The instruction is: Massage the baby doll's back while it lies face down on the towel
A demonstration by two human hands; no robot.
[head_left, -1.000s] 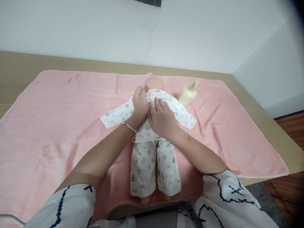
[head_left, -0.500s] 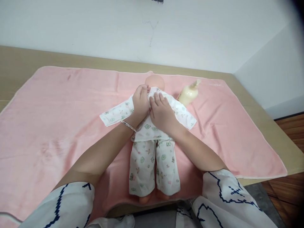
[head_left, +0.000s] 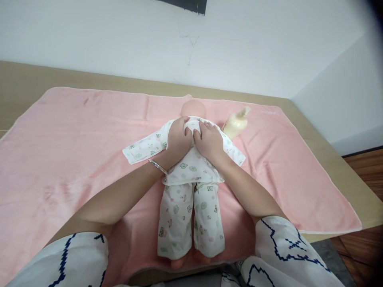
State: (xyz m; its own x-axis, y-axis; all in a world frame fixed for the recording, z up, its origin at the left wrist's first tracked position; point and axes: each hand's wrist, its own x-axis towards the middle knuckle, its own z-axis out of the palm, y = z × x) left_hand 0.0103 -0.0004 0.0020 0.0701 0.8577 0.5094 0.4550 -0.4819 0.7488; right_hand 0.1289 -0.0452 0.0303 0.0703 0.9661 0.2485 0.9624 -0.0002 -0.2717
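Note:
A baby doll lies on a pink blanket [head_left: 98, 119], dressed in a white printed top [head_left: 191, 169] and matching trousers [head_left: 176, 223]. Its bald head [head_left: 193, 108] points to the wall; its face is not visible. My left hand [head_left: 179, 139], with a bangle at the wrist, lies on the left part of the doll's upper body, thumb apart from the fingers. Beside it, my right hand [head_left: 209, 141] rests palm down on the right part, fingers stretched towards the shoulder. Neither hand holds anything that I can see. Both printed sleeves spread out sideways.
A cream pump bottle [head_left: 235, 125] lies tilted on the blanket, just right of the doll's shoulder. The wooden table [head_left: 329, 159] borders the blanket, with a white wall [head_left: 119, 44] behind. A dark patch [head_left: 191, 4] is on the wall.
My left hand has gone from curled near the doll's neck to lying flatter on its upper body. My right hand has shifted right, leaving the thumbs side by side. The view has tilted up slightly.

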